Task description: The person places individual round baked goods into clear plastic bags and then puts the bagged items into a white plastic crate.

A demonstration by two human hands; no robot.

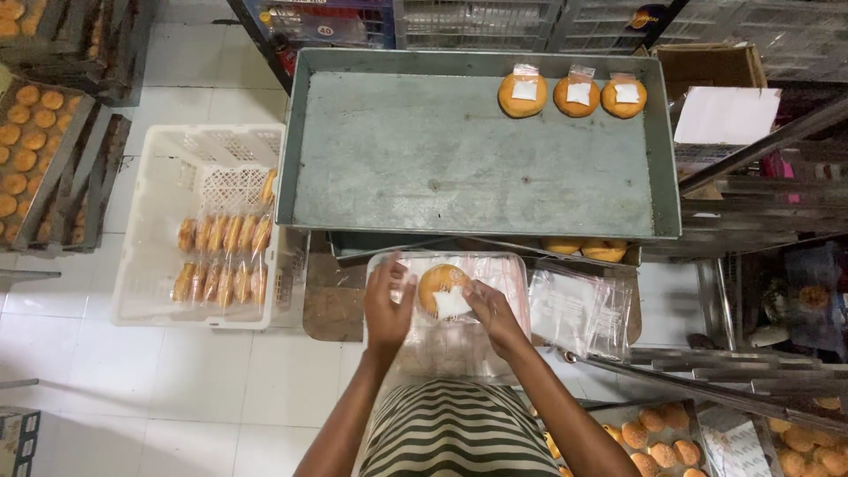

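A round golden bun (439, 284) in a clear plastic bag is gripped between the left hand (387, 309) and right hand (493, 311); beyond them, three bagged buns (574, 95) are held in the grey metal tray (424, 159).

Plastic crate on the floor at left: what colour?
White plastic crate, latticed walls; head view.

Round golden bun (439, 284) with white square label (452, 304), flat over stack of clear bags (495, 276), between both hands.
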